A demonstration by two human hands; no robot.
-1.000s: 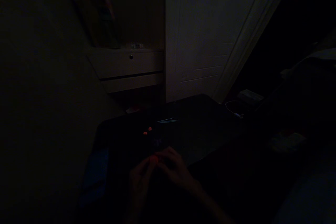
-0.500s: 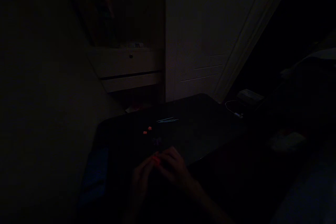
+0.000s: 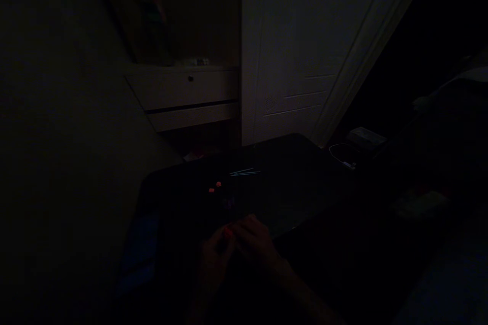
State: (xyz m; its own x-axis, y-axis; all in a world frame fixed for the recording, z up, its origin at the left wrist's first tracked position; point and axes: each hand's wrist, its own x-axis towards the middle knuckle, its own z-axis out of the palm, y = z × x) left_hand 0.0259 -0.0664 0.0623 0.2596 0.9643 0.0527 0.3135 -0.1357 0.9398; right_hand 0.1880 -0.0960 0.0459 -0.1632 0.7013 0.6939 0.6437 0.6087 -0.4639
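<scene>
The picture is very dark. My left hand [image 3: 215, 254] is closed, its fingertips pinching a small red-orange piece [image 3: 227, 233] whose kind I cannot make out. Close against it, my right hand [image 3: 253, 237] has its fingers bent together at the same piece; how much of it they grip is hidden. Just beyond the hands lie faint purple pieces [image 3: 229, 203] on the dark table [image 3: 290, 183]. Farther off are two small orange pieces [image 3: 215, 187] and several thin pale sticks [image 3: 244, 172].
A blue flat item [image 3: 139, 249] lies at the table's left side. Behind the table stand a drawer unit [image 3: 183, 92] and a pale door [image 3: 290, 51]. To the right are a box [image 3: 366, 137] and a white cable [image 3: 335, 155].
My left hand has turned and drawn its fingers in more tightly around the red-orange piece. My right hand stays beside it, nearly in place. The view has shifted slightly.
</scene>
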